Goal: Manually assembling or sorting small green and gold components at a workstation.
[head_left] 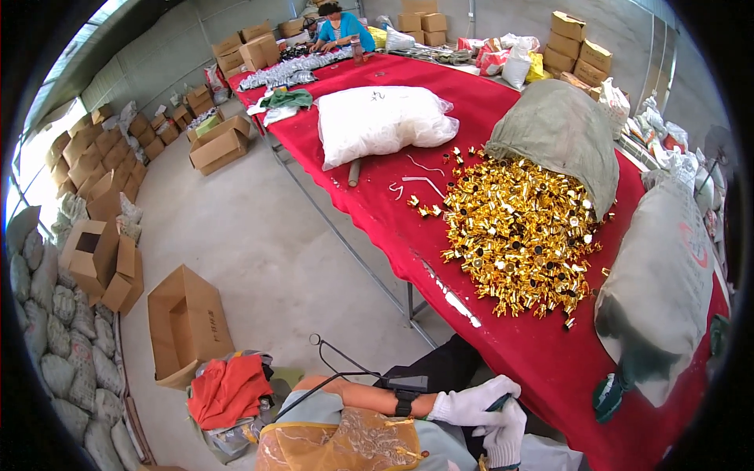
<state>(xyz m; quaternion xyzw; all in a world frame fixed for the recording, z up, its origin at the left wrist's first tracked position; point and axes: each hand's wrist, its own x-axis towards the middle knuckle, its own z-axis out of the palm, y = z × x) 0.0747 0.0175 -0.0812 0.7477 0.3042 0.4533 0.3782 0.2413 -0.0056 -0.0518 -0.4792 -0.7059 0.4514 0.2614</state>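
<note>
Both my hands wear white knit gloves and meet close to my body, beside the near edge of the red-covered table (385,212). My left hand (471,402), with a strapped device on its wrist, has its fingers bent round a small dark green thing (498,403) whose kind I cannot make out. Against it my right hand (504,436) is closed too, its fingers at the same green thing. On the table beyond lies a large heap of small gold-coloured metal parts (522,235), spilling from a grey-green woven sack (558,129). A full white sack (656,290) lies to the right.
A stuffed white bag (381,122) lies farther along the table. At the far end a person in blue (342,30) works beside silvery packets (294,72). An open carton (188,326) and a stool-like pile with red cloth (230,391) stand left on the floor. Stacked sacks (75,357) line the left wall.
</note>
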